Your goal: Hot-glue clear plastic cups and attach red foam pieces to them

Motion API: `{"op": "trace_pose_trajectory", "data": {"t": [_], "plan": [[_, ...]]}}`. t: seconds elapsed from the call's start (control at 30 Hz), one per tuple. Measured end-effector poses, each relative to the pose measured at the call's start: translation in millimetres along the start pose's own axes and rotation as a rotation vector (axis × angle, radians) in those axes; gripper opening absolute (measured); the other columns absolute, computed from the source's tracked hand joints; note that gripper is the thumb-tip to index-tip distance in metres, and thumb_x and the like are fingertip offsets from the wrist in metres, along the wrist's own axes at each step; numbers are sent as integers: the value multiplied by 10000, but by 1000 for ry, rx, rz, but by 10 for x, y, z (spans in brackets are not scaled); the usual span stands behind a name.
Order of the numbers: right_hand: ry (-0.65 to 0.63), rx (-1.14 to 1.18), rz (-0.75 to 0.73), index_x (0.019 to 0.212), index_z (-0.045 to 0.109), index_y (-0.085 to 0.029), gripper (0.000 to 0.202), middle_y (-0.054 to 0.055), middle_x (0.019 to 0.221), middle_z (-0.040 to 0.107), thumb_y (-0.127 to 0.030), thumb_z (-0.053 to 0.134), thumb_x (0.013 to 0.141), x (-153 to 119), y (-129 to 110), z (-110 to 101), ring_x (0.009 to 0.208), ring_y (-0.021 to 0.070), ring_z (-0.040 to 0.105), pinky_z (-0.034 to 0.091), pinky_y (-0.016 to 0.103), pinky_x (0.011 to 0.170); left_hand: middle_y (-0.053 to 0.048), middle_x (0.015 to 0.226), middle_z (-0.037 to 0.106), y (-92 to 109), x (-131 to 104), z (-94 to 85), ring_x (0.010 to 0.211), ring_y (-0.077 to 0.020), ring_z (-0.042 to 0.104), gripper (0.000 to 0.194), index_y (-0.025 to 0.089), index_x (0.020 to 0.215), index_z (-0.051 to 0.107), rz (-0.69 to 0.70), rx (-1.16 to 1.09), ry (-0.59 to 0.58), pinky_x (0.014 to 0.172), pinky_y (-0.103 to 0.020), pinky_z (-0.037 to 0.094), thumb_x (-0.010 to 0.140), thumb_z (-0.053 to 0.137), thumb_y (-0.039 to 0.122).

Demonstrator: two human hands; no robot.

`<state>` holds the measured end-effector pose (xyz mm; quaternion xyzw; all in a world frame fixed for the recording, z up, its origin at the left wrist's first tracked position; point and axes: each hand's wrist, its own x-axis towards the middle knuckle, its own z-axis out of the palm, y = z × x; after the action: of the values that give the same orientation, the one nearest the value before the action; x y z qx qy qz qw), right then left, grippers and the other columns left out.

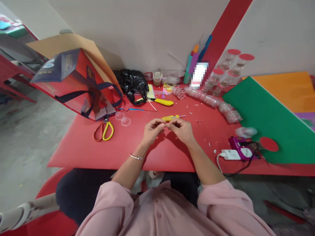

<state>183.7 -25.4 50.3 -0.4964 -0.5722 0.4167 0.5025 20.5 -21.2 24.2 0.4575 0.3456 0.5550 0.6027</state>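
Note:
My left hand [153, 130] and my right hand [180, 129] meet over the middle of the red table [98, 157], thumbs and fingertips pinched close together. Whatever sits between the fingertips is too small or hidden to name. Just behind the fingers lies a yellow tool [170, 118] with a thin pinkish rod beside its right end. Farther back is a yellow-handled cutter [163, 102]. Scissors [103, 131] with one red and one yellow handle rest left of my left hand, near two clear plastic domes [125, 121].
A large red and navy bag [73, 78] and a black plastic bag [133, 83] stand at the back left. Stacked clear cups [209, 99], a phone [199, 75], green sheet [268, 127] and white charger [231, 154] with cables lie to the right. Small scraps are scattered about.

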Motion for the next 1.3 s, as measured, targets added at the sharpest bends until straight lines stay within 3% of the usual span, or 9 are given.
{"op": "trace_pose_trajectory", "data": {"t": [0.17,0.27,0.4,0.6,0.83,0.93,1.03,1.23,1.3], "plan": [[-93,27,40,785,762,-205,294,14,690,713,-495,763,834,-27,56,10,562,121,588,440,236,484,-23,757,659,38,-1,11,629,-94,579,262,172,753,739,135,76,18,597,-226,483,790,828,416],[-154,218,129,875,782,-204,327,34,758,744,-524,718,873,-39,85,21,539,107,586,436,227,456,2,694,631,3,10,0,521,-58,499,276,174,788,710,61,-59,44,501,-195,401,843,781,435],[-215,435,227,992,790,-208,363,49,841,771,-529,775,822,-32,146,18,563,104,605,465,222,463,-3,699,639,-43,31,-21,477,-58,493,342,175,851,707,-23,-127,65,412,-186,304,867,732,515],[-286,521,251,1111,779,-244,343,48,940,799,-404,821,810,-57,190,-3,665,113,684,510,201,520,12,700,633,12,10,-15,515,-58,510,334,176,859,692,-24,-126,47,479,-188,401,793,820,477],[-268,397,223,833,791,-193,226,36,745,779,-350,900,712,-108,209,3,511,108,639,518,222,495,5,705,647,39,9,-15,520,-58,530,328,160,866,687,-23,-193,24,492,-179,414,786,837,441],[-217,367,198,703,751,-194,267,-1,591,700,-410,909,691,-121,239,-8,427,87,540,460,219,439,6,707,647,22,16,-26,524,-56,537,301,162,848,689,-19,-195,14,502,-176,418,796,832,422],[-152,333,139,596,688,-202,394,-40,467,564,-527,824,774,-111,249,-43,381,67,413,354,214,393,11,685,642,7,20,-31,518,-56,529,310,169,836,683,-25,-187,20,504,-175,405,772,850,423],[-228,202,-103,667,757,-228,267,29,834,715,-457,879,732,-75,119,-92,774,153,646,543,285,689,22,605,583,6,5,-20,493,-58,454,370,165,647,574,36,-150,-34,480,-193,345,788,838,382],[-282,209,-59,733,780,-223,233,35,824,732,-442,848,775,-96,86,-93,678,135,638,527,263,593,24,566,542,12,-4,-18,492,-68,449,426,163,575,529,62,-139,-41,484,-208,347,820,808,372]]}}
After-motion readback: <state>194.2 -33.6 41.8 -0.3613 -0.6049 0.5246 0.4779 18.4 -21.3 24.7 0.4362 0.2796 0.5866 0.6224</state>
